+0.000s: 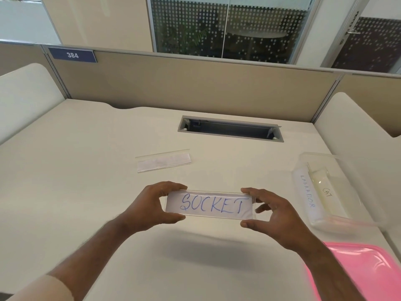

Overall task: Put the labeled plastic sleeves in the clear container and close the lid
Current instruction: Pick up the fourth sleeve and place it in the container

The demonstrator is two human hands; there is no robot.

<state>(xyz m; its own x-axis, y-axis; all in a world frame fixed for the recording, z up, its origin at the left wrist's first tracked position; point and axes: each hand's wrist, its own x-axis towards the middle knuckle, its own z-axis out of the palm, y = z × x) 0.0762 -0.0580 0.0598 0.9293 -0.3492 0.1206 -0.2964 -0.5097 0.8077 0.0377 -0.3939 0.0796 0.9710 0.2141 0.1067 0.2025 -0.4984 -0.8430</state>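
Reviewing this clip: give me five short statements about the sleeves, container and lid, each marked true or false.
1. Both hands hold the SOCKET sleeve, left hand and right hand at opposite ends. True.
2. The clear container holds no sleeves. False: the LABRADOR sleeve and CAT sleeve lie inside.
3. The pink lid is on the container. False: it lies on the desk, nearer the person.
4. Another sleeve lies on the desk. True.
5. The held sleeve reads PLUG. False: SOCKET.
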